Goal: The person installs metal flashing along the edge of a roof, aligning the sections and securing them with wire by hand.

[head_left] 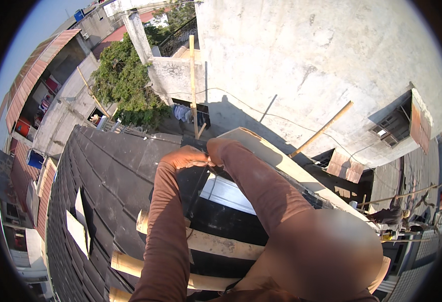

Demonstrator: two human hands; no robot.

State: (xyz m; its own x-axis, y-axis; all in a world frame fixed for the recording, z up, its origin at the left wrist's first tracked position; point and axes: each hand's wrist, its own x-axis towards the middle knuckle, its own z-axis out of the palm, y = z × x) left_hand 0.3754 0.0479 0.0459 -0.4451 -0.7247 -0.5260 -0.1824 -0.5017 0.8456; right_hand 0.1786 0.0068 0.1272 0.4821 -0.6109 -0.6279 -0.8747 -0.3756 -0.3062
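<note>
My left hand (186,157) and my right hand (218,149) meet at the far edge of a dark tiled roof (122,153). The fingers of both are drawn in and pressed together, almost touching each other. Whatever they grip is too small and too covered to name. Just below the right hand lies a shiny silver-white sheet (228,194), set between black surfaces. Long brown sleeves cover both forearms.
Bamboo poles (223,243) lie across the roof below the hands. Pale board scraps (79,232) rest on the tiles at left. A long pale board (301,177) borders the right edge, beyond which the roof drops off. Upright bamboo (192,75) stands ahead. A blurred patch covers the lower right.
</note>
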